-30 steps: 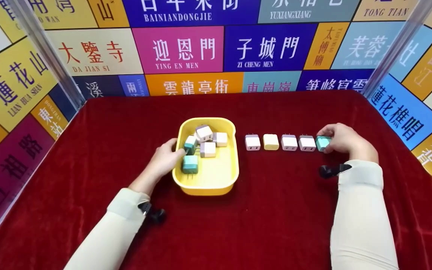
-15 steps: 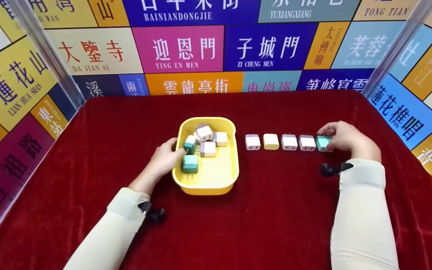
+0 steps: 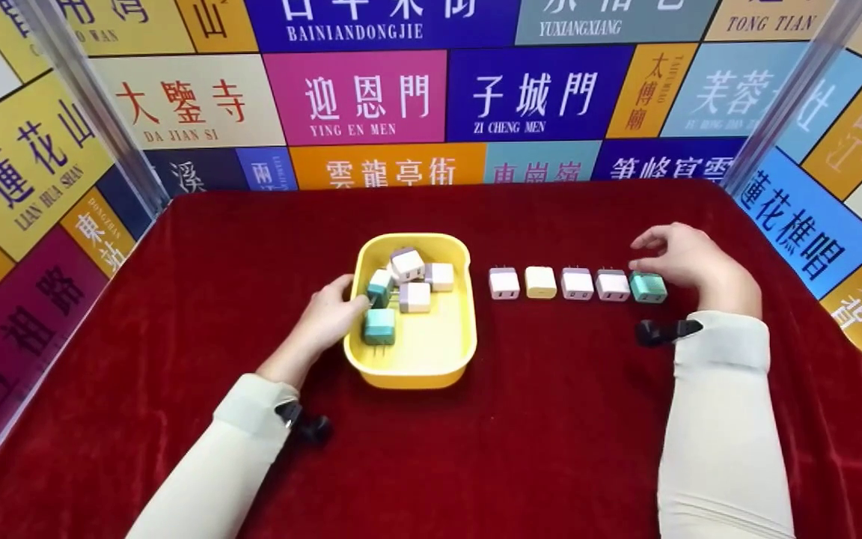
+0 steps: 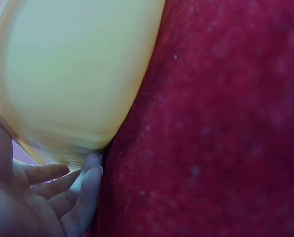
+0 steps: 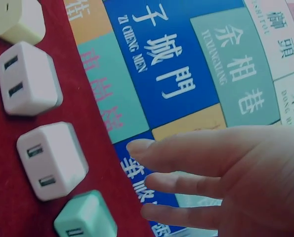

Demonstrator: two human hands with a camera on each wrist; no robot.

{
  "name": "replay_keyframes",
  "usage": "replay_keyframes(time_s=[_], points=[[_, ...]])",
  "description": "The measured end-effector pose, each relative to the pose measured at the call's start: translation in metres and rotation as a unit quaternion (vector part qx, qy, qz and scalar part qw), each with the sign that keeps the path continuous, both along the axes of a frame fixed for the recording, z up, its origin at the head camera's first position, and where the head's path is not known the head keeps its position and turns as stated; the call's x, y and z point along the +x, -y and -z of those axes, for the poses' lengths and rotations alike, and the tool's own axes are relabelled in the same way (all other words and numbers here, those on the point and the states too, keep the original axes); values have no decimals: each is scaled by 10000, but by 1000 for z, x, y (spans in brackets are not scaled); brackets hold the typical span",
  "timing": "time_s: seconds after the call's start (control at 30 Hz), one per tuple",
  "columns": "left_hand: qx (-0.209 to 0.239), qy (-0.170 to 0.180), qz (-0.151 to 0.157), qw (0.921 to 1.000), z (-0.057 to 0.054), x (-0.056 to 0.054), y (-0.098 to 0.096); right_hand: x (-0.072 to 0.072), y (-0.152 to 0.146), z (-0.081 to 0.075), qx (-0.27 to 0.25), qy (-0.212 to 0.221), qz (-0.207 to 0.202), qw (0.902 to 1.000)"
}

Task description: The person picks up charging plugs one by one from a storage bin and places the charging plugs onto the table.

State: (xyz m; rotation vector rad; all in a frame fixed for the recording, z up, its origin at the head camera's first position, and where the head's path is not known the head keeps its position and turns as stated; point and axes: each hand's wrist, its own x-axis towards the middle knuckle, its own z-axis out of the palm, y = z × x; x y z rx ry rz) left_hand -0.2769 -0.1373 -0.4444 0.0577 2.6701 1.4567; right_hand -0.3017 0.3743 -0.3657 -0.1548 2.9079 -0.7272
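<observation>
My left hand grips the left rim of a yellow plastic tub, the thumb over the rim; in the left wrist view its fingers curl against the outer wall. Several plug chargers lie jumbled in the tub, among them a green charger and a purple-and-white charger. Right of the tub, chargers stand in a row, ending with a green charger. Just above and behind that one hovers my right hand, fingers apart and holding nothing; the right wrist view shows its thumb and fingers loosely extended.
The row also has a cream charger and white chargers with two USB ports, such as a white charger beside the green one. Red velvet cloth covers the table. Behind it rises a colourful sign-covered wall.
My right hand has let go of the green charger at the row's right end and lifted slightly up and away. The left hand and the tub have stayed put.
</observation>
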Motion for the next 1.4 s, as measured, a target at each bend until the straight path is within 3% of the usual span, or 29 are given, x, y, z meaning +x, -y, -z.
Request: replay_keyframes(time_s=[0.93, 1.4], points=[[-79, -30, -42, 10000, 0, 1, -1, 8, 62, -34, 116, -587, -622, 9963], [-100, -40, -15, 9999, 0, 0, -1, 18, 103, -43, 173, -1044, -1110, 9882]])
